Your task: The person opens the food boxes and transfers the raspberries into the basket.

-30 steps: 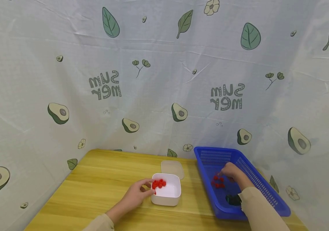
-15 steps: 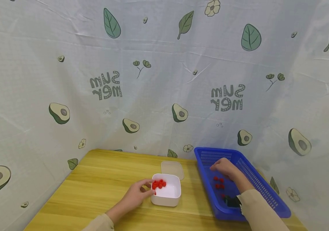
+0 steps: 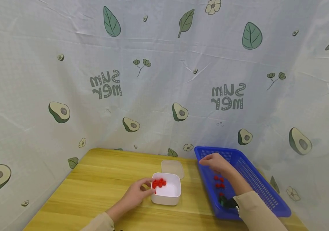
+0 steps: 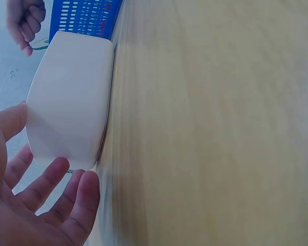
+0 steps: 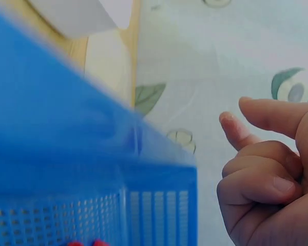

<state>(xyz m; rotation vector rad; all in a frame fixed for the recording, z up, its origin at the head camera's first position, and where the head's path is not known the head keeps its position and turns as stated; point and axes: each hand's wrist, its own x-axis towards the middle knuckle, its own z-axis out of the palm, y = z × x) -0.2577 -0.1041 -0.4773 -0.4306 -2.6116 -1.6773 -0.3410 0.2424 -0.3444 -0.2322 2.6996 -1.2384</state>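
The box [image 3: 165, 201] is best steadied, left grip [image 3: 135, 193] spread; whether the right grip [image 3: 217, 162] pinches cannot be told.

I'm getting soft, diffuse light.
Beside the right hand [image 5: 269, 177], the basket rim [image 5: 66, 102] is blurring heavily; the cloth [image 5: 205, 61] behind is looking washed out; the tabletop [image 4: 210, 128] beside the left hand [image 4: 15, 215] is showing pale sheen.
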